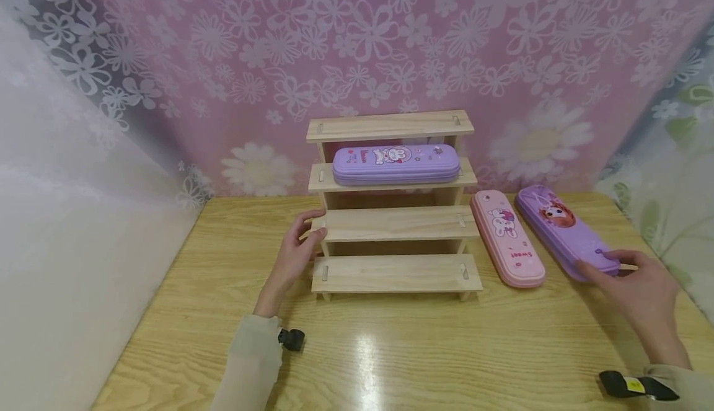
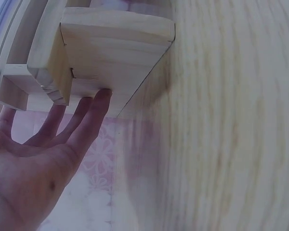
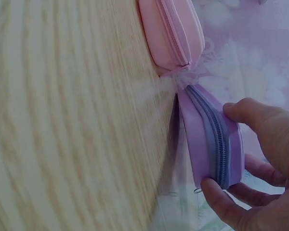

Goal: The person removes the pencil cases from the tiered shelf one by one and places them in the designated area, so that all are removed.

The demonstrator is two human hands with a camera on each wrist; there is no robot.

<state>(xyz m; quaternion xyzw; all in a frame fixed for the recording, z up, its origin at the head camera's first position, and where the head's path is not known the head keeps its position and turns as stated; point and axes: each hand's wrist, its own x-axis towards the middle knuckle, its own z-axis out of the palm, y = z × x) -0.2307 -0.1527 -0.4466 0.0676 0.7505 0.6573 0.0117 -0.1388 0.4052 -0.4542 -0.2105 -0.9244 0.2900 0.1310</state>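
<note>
A wooden four-step shelf stands at the back of the table, with a purple pencil case lying on its second step from the top. My left hand rests with straight fingers against the shelf's left end, and the fingertips touch the wood. To the right of the shelf a pink pencil case and a purple pencil case with a cartoon girl lie side by side. My right hand pinches the near end of that purple case between thumb and fingers, beside the pink case.
The light wooden table ends close on the left and right. A pink flowered curtain hangs right behind the shelf. The shelf's top and two lower steps hold nothing.
</note>
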